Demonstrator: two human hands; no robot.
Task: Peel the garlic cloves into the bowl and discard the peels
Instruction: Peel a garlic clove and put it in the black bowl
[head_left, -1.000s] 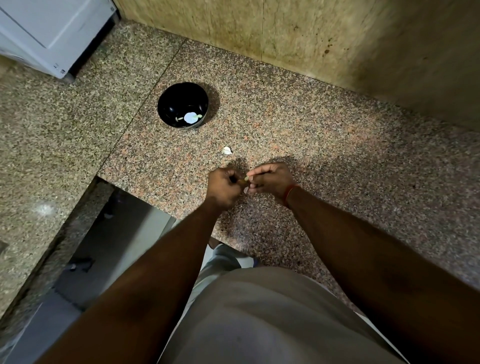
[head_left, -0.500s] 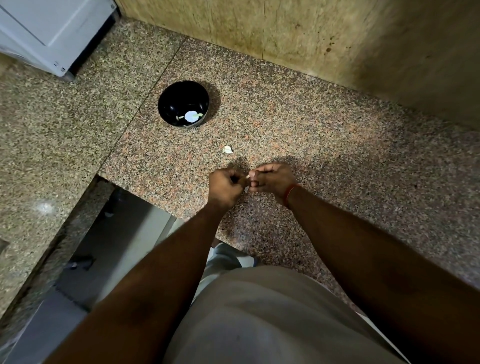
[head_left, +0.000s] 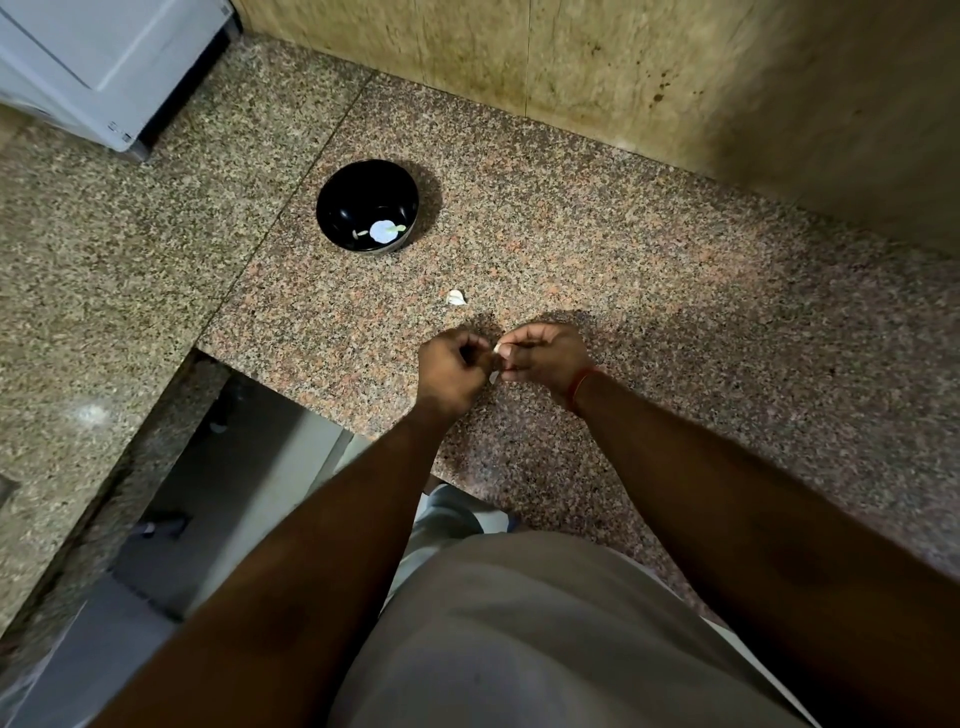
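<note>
My left hand (head_left: 451, 369) and my right hand (head_left: 545, 356) meet over the granite counter (head_left: 649, 312), fingers curled. Between their fingertips they pinch a small garlic clove (head_left: 496, 349), of which only a pale tip shows; a bit of pale peel (head_left: 494, 378) hangs just below it. Another pale piece of garlic (head_left: 455, 297) lies on the counter just beyond the hands. Farther back to the left stands a black bowl (head_left: 343, 202) with pale bits (head_left: 383, 232) inside.
A white appliance (head_left: 104, 57) stands at the back left on a second granite slab (head_left: 104, 249). A yellowish stone wall (head_left: 623, 67) backs the counter. The counter's front edge drops to the floor (head_left: 218, 483) at lower left. My light shorts fill the bottom.
Both hands stay together at the same spot. The fingers have shifted slightly on the clove, and a pale strip of peel now shows below them.
</note>
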